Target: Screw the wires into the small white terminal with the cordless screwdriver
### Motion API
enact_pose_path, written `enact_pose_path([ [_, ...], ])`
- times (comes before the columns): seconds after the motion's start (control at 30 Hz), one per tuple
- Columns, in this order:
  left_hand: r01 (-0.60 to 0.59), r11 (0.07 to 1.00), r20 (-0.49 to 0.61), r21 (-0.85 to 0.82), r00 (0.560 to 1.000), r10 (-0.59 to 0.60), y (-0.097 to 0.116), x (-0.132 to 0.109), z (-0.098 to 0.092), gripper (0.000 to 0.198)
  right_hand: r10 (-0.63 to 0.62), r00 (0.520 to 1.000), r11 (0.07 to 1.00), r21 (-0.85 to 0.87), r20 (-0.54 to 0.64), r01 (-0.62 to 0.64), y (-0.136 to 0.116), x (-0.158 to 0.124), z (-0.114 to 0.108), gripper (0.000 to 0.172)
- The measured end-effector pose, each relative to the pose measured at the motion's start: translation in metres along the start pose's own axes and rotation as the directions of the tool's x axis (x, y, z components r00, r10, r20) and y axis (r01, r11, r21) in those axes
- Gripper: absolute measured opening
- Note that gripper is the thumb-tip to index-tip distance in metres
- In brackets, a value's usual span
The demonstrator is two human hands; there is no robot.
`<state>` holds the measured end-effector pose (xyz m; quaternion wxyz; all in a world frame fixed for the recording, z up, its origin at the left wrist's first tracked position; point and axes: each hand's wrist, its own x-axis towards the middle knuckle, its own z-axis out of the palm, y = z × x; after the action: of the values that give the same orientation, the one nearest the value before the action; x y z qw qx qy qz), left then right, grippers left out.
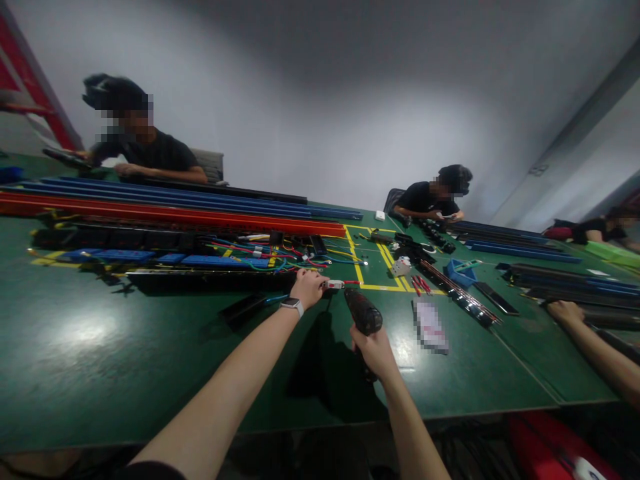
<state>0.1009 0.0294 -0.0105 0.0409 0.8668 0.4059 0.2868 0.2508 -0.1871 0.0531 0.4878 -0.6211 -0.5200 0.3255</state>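
My right hand (376, 350) is closed around the handle of a black cordless drill (364, 312), its nose angled up and away over the table. Just left of it, my left hand (307, 288), with a watch on the wrist, pinches a small white-and-grey part (333, 285) by the right end of a long black rail (210, 283). A thin red piece (353, 283) sticks out to the right of that part; whether the drill tip touches it I cannot tell. Behind the rail lie blue strips (225, 261) and coloured wires (295, 250).
Orange rails (200, 219) and blue rails (210, 205) span the far left of the green table (200, 387). To the right are red-handled pliers (421, 285), a blue bin (461, 272) and a dark slotted strip (463, 300). Other people sit around; one arm (595, 340) reaches in from the right.
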Motion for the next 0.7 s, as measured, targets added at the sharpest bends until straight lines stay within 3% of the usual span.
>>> enact_pose_path([
  [0.7, -0.005, 1.000, -0.002, 0.011, 1.000, 0.005, -0.0003, -0.0001, 0.0013, 0.027, -0.011, 0.999, 1.000, 0.009, 0.043, 0.011, 0.0027, 0.0010, -0.0019, 0.017],
])
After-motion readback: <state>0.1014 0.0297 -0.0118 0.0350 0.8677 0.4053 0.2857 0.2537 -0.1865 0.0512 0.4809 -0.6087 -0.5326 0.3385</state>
